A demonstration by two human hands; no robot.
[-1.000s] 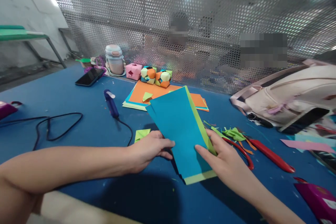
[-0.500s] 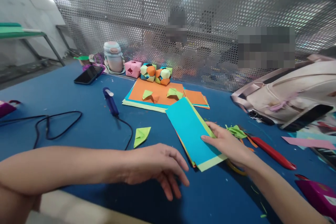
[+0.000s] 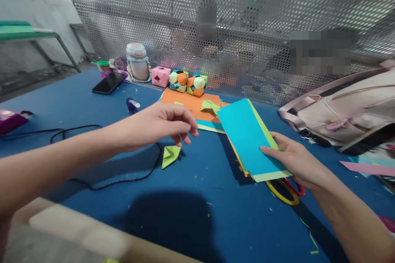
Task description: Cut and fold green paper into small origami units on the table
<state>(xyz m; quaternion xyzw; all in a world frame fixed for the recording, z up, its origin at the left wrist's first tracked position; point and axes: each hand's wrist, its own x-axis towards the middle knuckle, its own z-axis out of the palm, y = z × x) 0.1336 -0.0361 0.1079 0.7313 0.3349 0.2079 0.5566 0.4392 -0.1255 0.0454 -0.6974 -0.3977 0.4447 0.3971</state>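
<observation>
My right hand [image 3: 296, 158] grips a stack of coloured paper sheets [image 3: 249, 135] by its right edge, thumb on top. The top sheet is blue, with green and orange edges below. My left hand [image 3: 168, 121] hangs in the air, empty, its fingers loosely bent and apart. Beneath it lies a folded green paper piece [image 3: 170, 156]. Behind, orange paper [image 3: 173, 98] tops a larger stack on the table, with another folded green piece [image 3: 210, 107] on it. Scissors [image 3: 285, 195] with yellow and red handles lie partly hidden under the held stack and my right hand.
Along the perforated metal screen [image 3: 173, 20] stand a bottle [image 3: 138, 63], a pink paper cube [image 3: 161, 77] and two multicoloured ones. A phone [image 3: 108, 83] lies at left. A black cable [image 3: 123, 183] crosses the blue table. A pale bag [image 3: 345, 111] sits at right.
My left hand has lifted and moved up and left, over the folded green piece. The paper stack in my right hand has risen and shifted right, uncovering more of the scissors' handles.
</observation>
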